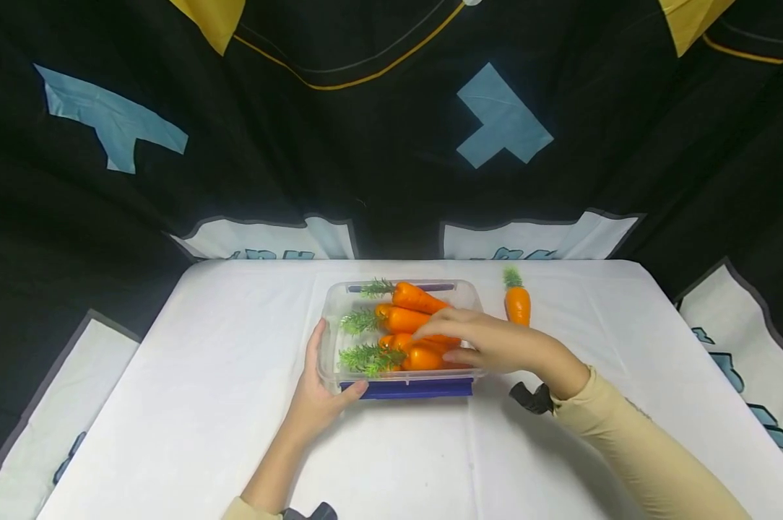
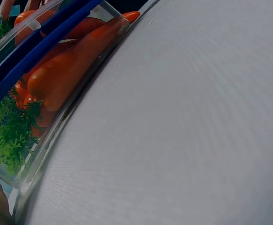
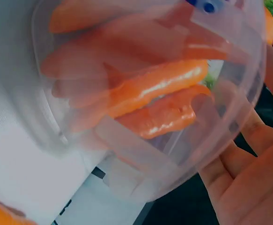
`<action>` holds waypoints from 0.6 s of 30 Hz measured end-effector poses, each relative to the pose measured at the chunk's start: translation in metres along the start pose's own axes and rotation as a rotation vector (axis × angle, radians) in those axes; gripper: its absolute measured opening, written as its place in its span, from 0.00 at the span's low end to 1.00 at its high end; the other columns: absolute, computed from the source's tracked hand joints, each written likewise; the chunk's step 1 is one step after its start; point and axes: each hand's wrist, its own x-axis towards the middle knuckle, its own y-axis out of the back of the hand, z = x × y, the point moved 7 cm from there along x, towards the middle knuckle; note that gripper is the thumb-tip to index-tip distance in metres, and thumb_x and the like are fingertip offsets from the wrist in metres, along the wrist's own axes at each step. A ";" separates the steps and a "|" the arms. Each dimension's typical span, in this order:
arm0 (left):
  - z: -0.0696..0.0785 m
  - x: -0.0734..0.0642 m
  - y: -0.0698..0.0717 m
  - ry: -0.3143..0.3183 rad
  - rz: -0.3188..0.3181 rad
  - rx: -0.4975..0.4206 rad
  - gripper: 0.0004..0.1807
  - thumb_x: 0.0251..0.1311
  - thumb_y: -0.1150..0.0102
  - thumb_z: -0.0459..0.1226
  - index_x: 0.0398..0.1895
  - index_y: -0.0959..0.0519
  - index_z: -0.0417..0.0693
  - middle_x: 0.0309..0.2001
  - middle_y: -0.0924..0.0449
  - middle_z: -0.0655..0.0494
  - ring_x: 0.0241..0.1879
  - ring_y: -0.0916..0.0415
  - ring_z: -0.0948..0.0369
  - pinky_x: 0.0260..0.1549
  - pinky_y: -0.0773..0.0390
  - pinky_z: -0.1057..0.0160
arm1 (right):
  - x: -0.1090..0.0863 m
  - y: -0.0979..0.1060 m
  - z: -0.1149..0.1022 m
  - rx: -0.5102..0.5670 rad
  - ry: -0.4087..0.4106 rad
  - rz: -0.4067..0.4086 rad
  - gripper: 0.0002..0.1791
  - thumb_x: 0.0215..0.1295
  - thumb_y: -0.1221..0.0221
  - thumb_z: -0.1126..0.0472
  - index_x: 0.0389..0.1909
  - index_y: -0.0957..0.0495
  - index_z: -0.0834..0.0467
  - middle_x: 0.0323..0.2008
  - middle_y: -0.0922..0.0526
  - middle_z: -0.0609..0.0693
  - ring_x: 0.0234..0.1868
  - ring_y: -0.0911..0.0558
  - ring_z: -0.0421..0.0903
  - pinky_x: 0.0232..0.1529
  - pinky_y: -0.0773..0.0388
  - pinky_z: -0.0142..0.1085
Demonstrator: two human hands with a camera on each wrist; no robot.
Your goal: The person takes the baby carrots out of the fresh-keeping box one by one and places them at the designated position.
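A clear plastic food container (image 1: pixel 330 354) with a blue latch clip (image 1: pixel 407 388) along its front side stands on the table. Several orange carrots (image 1: pixel 424 357) with green leafy tops lie side by side in it, tops to the left. My left hand (image 1: pixel 318 404) grips the container's front left corner, thumb on the front rim and fingers along the left wall. Over the right wall reaches my right hand (image 1: pixel 495 341), its thumb and fingers spread apart above the carrots. In the right wrist view one fingertip (image 3: pixel 202 104) seems to touch a carrot's end through the clear wall.
One more carrot (image 1: pixel 518 306) lies on the white tablecloth (image 1: pixel 190 404) right of the container, its leafy top pointing away. Behind the table hangs a black cloth (image 1: pixel 391 180) with blue and yellow shapes.
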 end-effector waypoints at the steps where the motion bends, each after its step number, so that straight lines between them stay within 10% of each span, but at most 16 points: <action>1: 0.000 0.000 0.000 0.001 0.000 -0.001 0.65 0.46 0.23 0.43 0.78 0.62 0.78 0.81 0.59 0.60 0.77 0.52 0.39 0.65 0.48 0.25 | 0.001 -0.001 -0.001 -0.004 0.017 -0.003 0.29 0.66 0.38 0.66 0.67 0.30 0.44 0.65 0.26 0.40 0.65 0.27 0.45 0.65 0.24 0.42; 18: 0.001 0.000 0.000 0.011 -0.012 -0.018 0.65 0.47 0.23 0.43 0.78 0.63 0.77 0.81 0.59 0.59 0.77 0.52 0.39 0.66 0.49 0.25 | 0.017 -0.015 -0.002 -0.032 0.008 -0.095 0.30 0.66 0.40 0.69 0.64 0.30 0.40 0.61 0.28 0.45 0.59 0.29 0.42 0.61 0.23 0.33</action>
